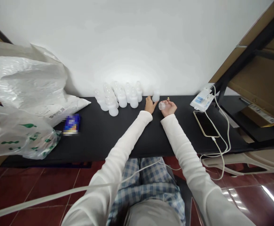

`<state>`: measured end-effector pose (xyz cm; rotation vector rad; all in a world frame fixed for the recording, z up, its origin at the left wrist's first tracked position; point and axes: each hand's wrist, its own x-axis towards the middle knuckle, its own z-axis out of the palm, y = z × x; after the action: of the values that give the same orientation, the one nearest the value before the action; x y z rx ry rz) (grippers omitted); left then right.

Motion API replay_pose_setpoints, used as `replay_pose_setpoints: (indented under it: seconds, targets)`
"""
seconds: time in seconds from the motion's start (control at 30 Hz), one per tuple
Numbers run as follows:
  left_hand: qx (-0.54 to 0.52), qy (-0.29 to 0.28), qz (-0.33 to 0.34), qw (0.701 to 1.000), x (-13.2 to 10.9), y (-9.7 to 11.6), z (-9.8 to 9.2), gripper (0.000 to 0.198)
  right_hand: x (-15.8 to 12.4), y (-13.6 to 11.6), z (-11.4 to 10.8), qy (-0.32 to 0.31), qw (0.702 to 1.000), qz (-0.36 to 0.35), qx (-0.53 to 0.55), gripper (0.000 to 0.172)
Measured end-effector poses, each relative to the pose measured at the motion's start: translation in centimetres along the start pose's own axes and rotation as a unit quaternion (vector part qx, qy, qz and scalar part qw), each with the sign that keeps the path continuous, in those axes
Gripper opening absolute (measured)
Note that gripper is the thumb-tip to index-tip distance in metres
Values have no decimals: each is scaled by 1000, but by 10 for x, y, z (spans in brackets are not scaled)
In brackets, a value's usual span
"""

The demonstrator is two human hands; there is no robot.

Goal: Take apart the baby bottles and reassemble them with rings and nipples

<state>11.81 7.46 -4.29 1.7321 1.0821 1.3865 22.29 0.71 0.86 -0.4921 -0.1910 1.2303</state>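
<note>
On the black table (92,135), near the wall, stands a white bottle (156,95) with no clear dome on top. My left hand (150,104) is beside it, fingers apart, the thumb side close to the bottle. My right hand (169,108) is turned palm up, its curled fingers wrapped round a clear cap (162,105). A tiny yellowish thing (168,98) shows at its fingertips. Left of my hands stand several white bottles (122,99) with clear domed tops.
White plastic bags (26,75) and a blurred blue packet (72,124) lie at the left. A phone (206,124), a white packet (201,99) and pale cables (228,131) are at the right. A black shelf frame (256,53) holds cardboard boxes.
</note>
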Motion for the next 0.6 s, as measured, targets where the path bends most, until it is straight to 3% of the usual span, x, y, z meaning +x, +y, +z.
replay_pose_setpoints:
  seconds: [0.1, 0.2, 0.3, 0.37, 0.43, 0.5, 0.6]
  targets:
    - [-27, 0, -31, 999, -26, 6, -24, 17, 4, 7, 0, -13, 998, -4, -55, 10]
    - [-55, -85, -23, 995, -58, 17, -54, 19, 3, 26, 3, -20, 990, -11, -140, 15]
    - [-43, -84, -3, 996, -76, 27, -76, 16, -8, 51, 7, -64, 961, -40, -265, 22]
    - [-37, -57, -9, 998, -78, 32, -83, 13, -18, 65, 9, -104, 916, -94, -377, 26]
    - [-50, -37, -25, 998, -76, 35, -86, 16, -28, 70, 11, -121, 849, -174, -484, 34]
    - [-90, -39, -41, 994, -76, 39, -87, 21, -35, 68, 11, -109, 788, -228, -562, 41]
    - [-143, -60, -66, 986, -78, 45, -85, 25, -38, 59, 12, -60, 731, -243, -636, 48]
